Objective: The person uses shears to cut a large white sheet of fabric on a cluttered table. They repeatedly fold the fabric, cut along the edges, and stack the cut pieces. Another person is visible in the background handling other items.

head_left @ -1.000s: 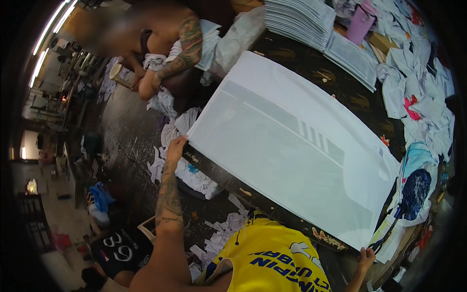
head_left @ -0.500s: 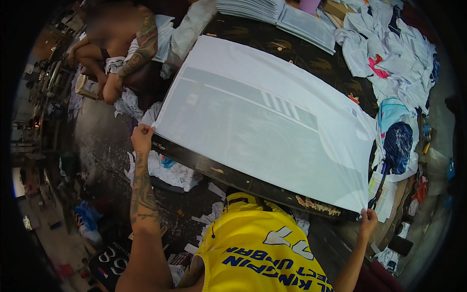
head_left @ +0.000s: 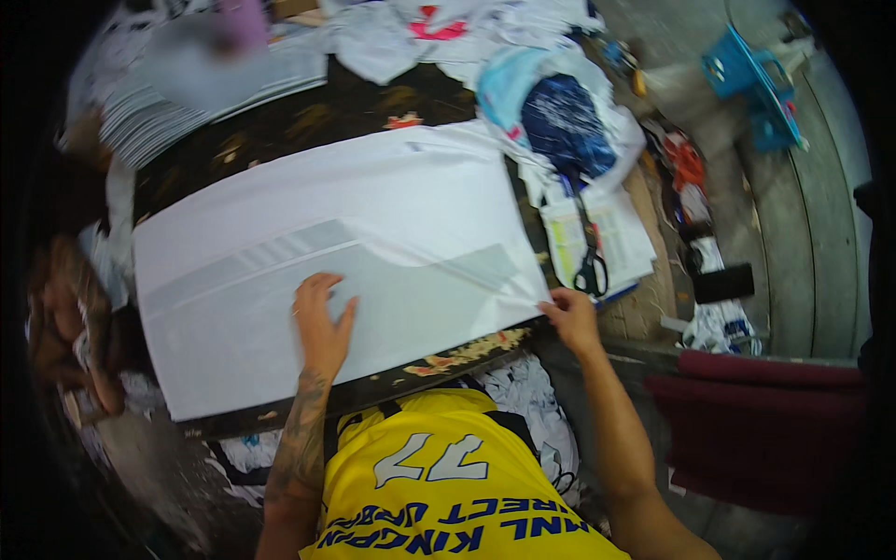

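Note:
A thin white cloth (head_left: 411, 163) lies spread over the dark table, and a grey-green panel with pale stripes (head_left: 271, 252) shows through it. My left hand (head_left: 322, 322) is over the near middle of the cloth, fingers apart and holding nothing; whether it touches the fabric I cannot tell. At the cloth's near right corner, my right hand (head_left: 571, 319) pinches the edge between thumb and fingers. Small creases run from that corner. Just beyond the right hand, black-handled scissors (head_left: 590, 271) rest on printed papers (head_left: 621, 243).
Stacked white sheets (head_left: 154, 117) stand at the table's far left. White garments (head_left: 373, 42) and a dark blue plastic-wrapped bundle (head_left: 567, 121) lie at the back. A blue plastic stool (head_left: 747, 79) is far right, maroon fabric (head_left: 747, 429) near right. Another person (head_left: 70, 317) sits at left.
My left hand has let go of the cloth's near left corner and moved right, over its middle, fingers opened. My right hand still grips the right corner. The view has swung right.

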A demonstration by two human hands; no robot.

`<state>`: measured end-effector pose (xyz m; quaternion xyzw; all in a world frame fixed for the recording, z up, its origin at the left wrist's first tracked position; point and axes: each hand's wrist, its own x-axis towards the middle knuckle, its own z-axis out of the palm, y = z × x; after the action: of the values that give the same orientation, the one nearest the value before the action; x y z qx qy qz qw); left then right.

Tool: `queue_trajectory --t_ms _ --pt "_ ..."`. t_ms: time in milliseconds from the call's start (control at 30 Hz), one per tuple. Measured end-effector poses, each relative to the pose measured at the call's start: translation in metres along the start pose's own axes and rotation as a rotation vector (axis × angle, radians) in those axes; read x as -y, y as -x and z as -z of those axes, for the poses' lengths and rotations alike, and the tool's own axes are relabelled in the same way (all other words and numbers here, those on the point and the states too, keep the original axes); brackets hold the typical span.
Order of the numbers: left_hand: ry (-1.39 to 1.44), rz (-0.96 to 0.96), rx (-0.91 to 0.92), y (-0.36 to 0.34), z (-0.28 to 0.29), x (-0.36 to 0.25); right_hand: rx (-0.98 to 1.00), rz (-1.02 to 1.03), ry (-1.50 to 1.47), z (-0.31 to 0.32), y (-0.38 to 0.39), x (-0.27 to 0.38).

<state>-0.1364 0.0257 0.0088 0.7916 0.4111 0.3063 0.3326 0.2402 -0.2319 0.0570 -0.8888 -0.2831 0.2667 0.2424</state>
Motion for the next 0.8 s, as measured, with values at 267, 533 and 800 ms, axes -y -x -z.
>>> queue_trajectory --t_ms 267,533,800 --pt "-0.490 -0.870 0.379 -0.214 -0.180 -0.123 0.066 0.527 0.241 -0.022 0.059 0.109" --pt "-0.831 -0.827 0.841 -0.314 -0.223 -0.135 -0.022 0.009 -0.173 0.012 0.020 0.007" --pt "-0.430 -0.426 0.391 -0.209 -0.198 -0.139 0.014 0.005 -0.269 0.004 -0.008 -0.004"
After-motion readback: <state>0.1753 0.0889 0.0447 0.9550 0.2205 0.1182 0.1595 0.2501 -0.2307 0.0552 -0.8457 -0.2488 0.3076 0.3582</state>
